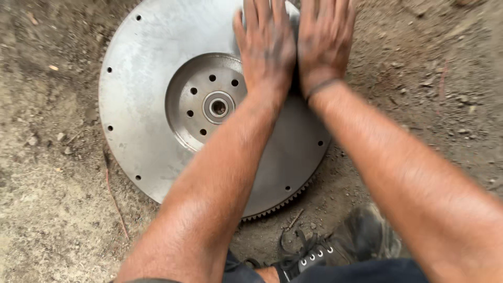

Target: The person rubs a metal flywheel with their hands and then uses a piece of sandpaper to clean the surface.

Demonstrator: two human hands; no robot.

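Observation:
A large round steel flywheel (141, 89) lies flat on the dirt, with a toothed rim, a recessed centre with a ring of bolt holes and a bearing (218, 107) in the middle. My left hand (266, 47) rests palm down on the disc's far side, fingers spread. My right hand (324, 39) lies flat beside it, touching it, near the disc's right edge. Both hands are grimy and hold nothing. A dark band circles my right wrist.
Bare, pebbly dirt ground (52, 209) surrounds the disc. My black laced shoe (346, 243) stands just below the disc's near edge. A thin reddish wire (112, 196) lies on the ground at the lower left.

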